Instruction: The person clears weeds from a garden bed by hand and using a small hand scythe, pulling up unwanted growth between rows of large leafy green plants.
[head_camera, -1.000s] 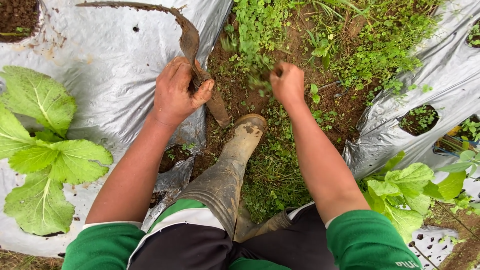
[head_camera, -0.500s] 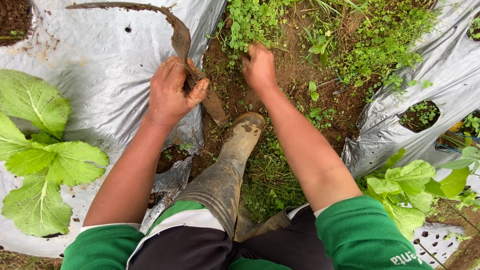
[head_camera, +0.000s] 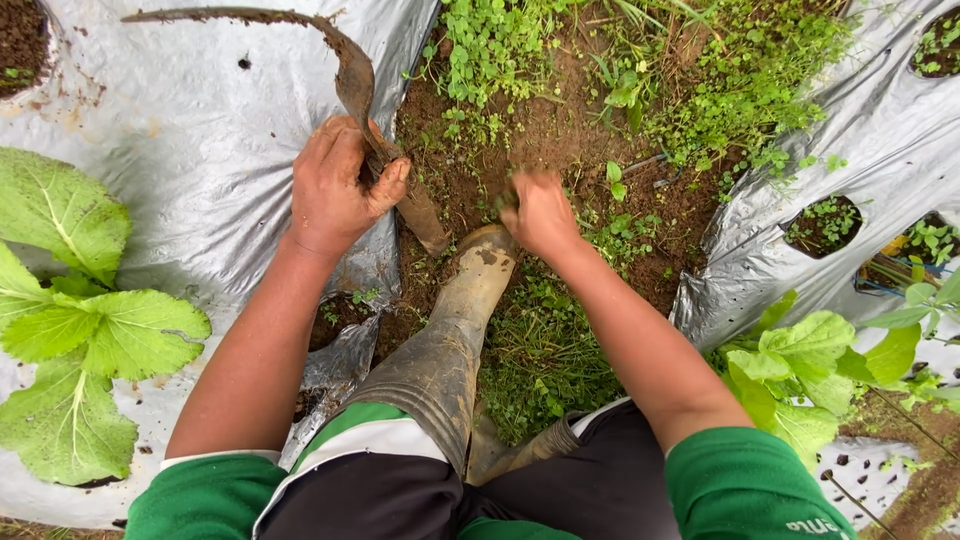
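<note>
My left hand (head_camera: 338, 185) grips a muddy sickle (head_camera: 345, 70) by its wooden handle; the curved blade arcs up and left over the silver plastic sheet (head_camera: 200, 150). My right hand (head_camera: 540, 212) is down at the soil just beyond the toe of my muddy rubber boot (head_camera: 470, 300), its fingers closed around a small tuft of green weeds (head_camera: 505, 203). More weeds (head_camera: 490, 45) grow thick in the furrow farther ahead, and a patch of bare brown soil (head_camera: 545, 130) lies between them and my right hand.
Large leafy cabbage plants stand at the left (head_camera: 70, 310) and lower right (head_camera: 800, 370), growing through holes in the plastic. Planting holes with small weeds (head_camera: 822, 222) open in the right sheet. Pulled greens (head_camera: 545, 360) lie beside my boot.
My right hand reached forward into the weeds, then pulled back toward my boot with a tuft. The left hand and sickle have hardly moved.
</note>
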